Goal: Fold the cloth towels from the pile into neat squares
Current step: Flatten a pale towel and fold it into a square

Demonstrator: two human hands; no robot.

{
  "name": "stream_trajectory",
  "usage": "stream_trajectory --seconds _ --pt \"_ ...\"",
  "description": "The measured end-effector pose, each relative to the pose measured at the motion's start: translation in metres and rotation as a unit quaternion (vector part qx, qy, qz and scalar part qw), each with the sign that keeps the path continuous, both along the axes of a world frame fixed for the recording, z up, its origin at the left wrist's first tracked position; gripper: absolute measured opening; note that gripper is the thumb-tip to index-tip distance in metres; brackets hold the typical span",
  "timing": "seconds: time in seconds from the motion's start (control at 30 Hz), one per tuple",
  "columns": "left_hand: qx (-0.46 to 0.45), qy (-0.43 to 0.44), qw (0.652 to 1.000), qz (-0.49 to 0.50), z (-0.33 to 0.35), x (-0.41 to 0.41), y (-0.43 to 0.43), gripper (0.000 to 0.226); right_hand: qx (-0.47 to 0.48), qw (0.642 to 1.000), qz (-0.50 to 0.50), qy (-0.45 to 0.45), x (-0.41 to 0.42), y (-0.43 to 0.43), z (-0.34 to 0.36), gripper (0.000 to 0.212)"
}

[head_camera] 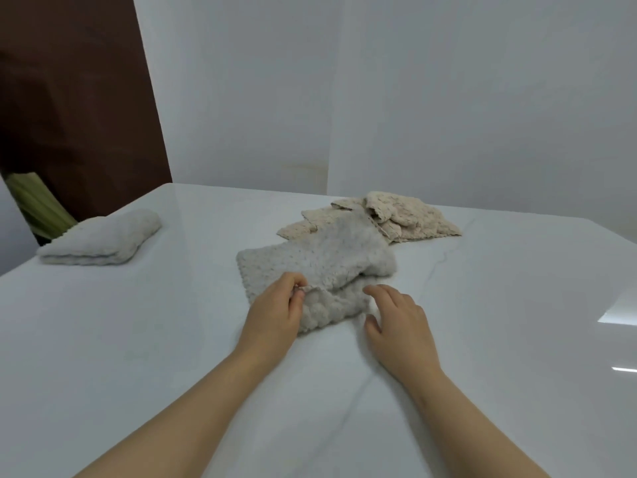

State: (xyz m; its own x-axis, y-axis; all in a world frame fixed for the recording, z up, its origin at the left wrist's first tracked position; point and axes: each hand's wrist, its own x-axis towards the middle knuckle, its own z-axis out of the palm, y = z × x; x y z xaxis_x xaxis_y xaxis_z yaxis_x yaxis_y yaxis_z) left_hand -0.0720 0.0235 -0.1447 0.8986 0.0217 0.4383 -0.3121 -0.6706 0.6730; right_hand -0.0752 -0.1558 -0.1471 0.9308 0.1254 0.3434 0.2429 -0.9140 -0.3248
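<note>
Far off to the left of my left hand, near the table's (138, 339) left edge, I see a folded towel (100, 238) lying flat, pale and thick, well apart from both hands. Behind it, past the table's edge, something green (38, 205) shows in front of a dark brown panel (79, 98).

My left hand (275, 305) reaches forward over the white table with its fingers curled. Thumb and fingertips pinch a raised edge of the grey towel (317, 267), at its near left part. The grey towel lies between and just beyond my two hands. It is partly doubled over, with a loose fold bulging across its middle and its far end running up toward the pile.

My right hand (396, 319) is just right of the grey towel's near corner. Its fingers are spread and relaxed, gripping nothing. The forefinger tip and thumb sit at the cloth's right edge; I cannot tell whether they press on it.

Beyond my right hand and slightly to its right lies the pile (406, 215) of beige towels, rumpled and overlapping. The grey towel's far end rests against the pile's near left side.
</note>
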Motion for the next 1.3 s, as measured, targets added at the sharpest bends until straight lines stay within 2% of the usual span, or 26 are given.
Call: stream_trajectory --seconds 0.1,0.23,0.3,0.4,0.43,0.53,0.6,0.73,0.83,0.9,0.97,1.07,1.13,1.17,1.2,1.3 --pt "0.05 0.041 0.998 -0.011 -0.004 -0.015 0.003 0.015 -0.016 0.999 0.033 0.017 -0.01 0.002 0.0 0.044" --pt "0.166 0.038 0.984 0.054 -0.005 -0.013 0.005 0.026 -0.042 0.996 0.047 0.059 -0.01 0.003 0.0 0.035" --pt "0.204 0.075 0.973 0.072 -0.005 -0.008 0.003 0.033 -0.057 0.996 0.037 0.055 -0.009 0.002 -0.001 0.036" --pt "0.247 0.113 0.959 0.076 -0.005 -0.003 0.0 0.038 -0.097 0.995 0.019 0.009 -0.01 0.002 -0.003 0.07" --pt "0.255 0.112 0.957 0.076 -0.005 -0.003 0.0 0.038 -0.095 0.995 0.006 -0.004 -0.01 0.002 -0.003 0.075" --pt "0.245 0.113 0.961 0.064 -0.004 -0.004 0.0 0.036 -0.083 0.994 -0.023 -0.069 -0.013 0.001 -0.005 0.054" --pt "0.228 0.112 0.966 0.043 -0.003 -0.004 0.002 0.033 -0.089 0.99 -0.018 -0.106 -0.018 -0.002 -0.004 0.048" --pt "0.196 0.1 0.975 0.027 -0.003 -0.005 0.003 0.027 -0.063 0.998 0.029 0.01 -0.023 -0.008 0.003 0.044" --pt "0.19 0.072 0.979 0.027 -0.006 -0.004 0.004 0.024 -0.054 0.996 0.031 0.061 -0.026 -0.011 0.013 0.035" --pt "0.178 0.065 0.982 0.012 -0.006 -0.005 0.005 0.031 -0.029 0.995 0.027 0.097 -0.028 -0.009 0.023 0.034" --pt "0.179 0.069 0.981 0.002 -0.005 -0.005 0.004 0.038 -0.058 0.99 0.017 0.13 -0.03 -0.008 0.032 0.04" --pt "0.16 0.113 0.98 -0.021 0.001 -0.004 0.006 0.04 -0.085 0.994 -0.019 0.071 -0.025 -0.007 0.029 0.043" --pt "0.113 0.165 0.979 -0.036 0.014 -0.002 0.008 0.029 -0.067 0.996 -0.051 0.018 -0.015 -0.009 0.023 0.034" --pt "0.104 0.17 0.98 -0.027 0.02 0.001 0.009 0.019 -0.062 0.996 -0.059 0.025 -0.009 -0.01 0.019 0.031" --pt "0.12 0.161 0.98 -0.004 0.025 0.004 0.01 0.013 -0.065 0.995 -0.058 0.046 -0.004 -0.012 0.016 0.034" --pt "0.241 0.168 0.953 0.072 0.02 0.016 0.01 0.036 -0.085 0.99 -0.021 0.114 0.007 -0.013 0.01 0.049"
